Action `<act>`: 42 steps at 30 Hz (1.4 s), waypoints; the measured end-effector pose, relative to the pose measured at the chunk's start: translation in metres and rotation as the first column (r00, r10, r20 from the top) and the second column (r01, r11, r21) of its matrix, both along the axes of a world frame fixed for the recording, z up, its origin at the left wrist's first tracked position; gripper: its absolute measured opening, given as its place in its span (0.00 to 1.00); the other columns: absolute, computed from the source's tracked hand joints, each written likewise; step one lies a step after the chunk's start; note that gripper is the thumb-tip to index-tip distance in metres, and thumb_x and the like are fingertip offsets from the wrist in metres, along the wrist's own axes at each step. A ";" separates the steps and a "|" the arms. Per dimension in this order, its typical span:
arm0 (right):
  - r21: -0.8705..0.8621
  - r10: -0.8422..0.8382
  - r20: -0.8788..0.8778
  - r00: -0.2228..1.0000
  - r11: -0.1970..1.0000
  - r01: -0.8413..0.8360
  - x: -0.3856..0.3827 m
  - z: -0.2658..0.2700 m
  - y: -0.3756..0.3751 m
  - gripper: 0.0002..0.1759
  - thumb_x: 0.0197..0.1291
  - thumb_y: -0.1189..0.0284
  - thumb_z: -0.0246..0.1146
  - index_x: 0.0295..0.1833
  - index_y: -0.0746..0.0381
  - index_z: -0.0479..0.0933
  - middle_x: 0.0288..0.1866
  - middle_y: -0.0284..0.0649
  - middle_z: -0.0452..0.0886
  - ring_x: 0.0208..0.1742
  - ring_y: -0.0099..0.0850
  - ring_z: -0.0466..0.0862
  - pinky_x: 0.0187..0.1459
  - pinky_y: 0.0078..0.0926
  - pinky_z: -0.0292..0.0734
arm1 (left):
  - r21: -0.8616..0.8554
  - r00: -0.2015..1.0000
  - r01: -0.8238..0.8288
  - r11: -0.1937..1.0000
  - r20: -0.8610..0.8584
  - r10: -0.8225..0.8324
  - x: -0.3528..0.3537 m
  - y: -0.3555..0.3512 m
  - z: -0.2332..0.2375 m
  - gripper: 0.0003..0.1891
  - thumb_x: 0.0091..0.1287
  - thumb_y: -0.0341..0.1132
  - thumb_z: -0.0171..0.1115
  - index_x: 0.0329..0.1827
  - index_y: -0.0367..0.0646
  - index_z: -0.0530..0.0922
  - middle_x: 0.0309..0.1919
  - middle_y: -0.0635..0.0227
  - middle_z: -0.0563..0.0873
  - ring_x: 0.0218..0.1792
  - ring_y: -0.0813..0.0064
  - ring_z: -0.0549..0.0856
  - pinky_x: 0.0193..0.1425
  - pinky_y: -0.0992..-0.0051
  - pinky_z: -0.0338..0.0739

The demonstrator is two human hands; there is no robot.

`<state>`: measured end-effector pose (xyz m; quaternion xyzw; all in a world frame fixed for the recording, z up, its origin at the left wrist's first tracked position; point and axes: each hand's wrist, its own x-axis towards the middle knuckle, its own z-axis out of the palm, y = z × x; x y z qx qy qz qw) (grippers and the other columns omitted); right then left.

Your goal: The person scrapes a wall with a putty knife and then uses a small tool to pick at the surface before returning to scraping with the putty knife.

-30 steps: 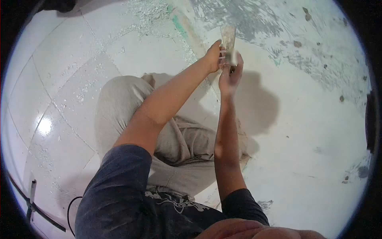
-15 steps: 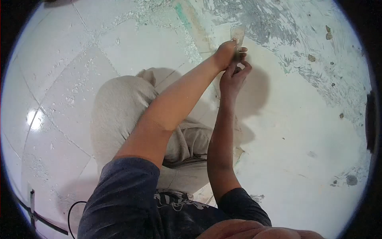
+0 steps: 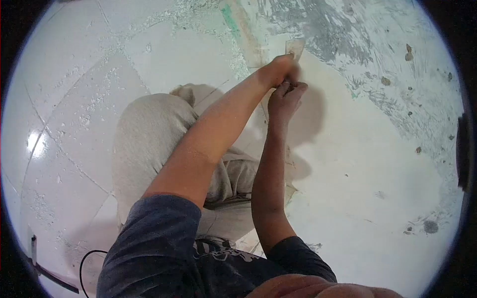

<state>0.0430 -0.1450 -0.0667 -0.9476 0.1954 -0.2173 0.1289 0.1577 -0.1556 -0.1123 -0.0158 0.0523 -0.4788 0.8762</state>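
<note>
My left hand (image 3: 284, 70) is closed round the handle of a scraper; its flat, pale blade (image 3: 295, 47) points away from me against the white surface. Just below, my right hand (image 3: 285, 102) has its thumb and fingers pinched together at the handle's lower end, touching or nearly touching my left hand. Most of the handle is hidden by my fingers, and some of them are blurred.
Grey, streaked patches (image 3: 338, 35) with brown spots mark the surface at the upper right. Pale tiles (image 3: 74, 119) strewn with white flakes lie to the left. My bent knee (image 3: 149, 124) is beside my left arm. A black cable (image 3: 83, 265) curves at the lower left.
Both hands and the scraper have shifted slightly left and towards me. The fingers of my right hand have drawn closer together.
</note>
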 end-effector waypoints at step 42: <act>0.053 0.032 0.008 0.999 0.998 -0.033 0.004 -0.007 -0.018 0.15 0.70 0.69 0.52 0.54 0.66 0.60 0.45 0.60 0.82 0.50 0.62 0.80 0.52 0.55 0.73 | 0.122 0.996 -0.001 0.992 0.094 -0.011 0.003 0.012 0.013 0.23 0.80 0.52 0.36 0.29 0.46 0.65 0.16 0.77 0.64 0.16 0.80 0.62 0.19 0.77 0.59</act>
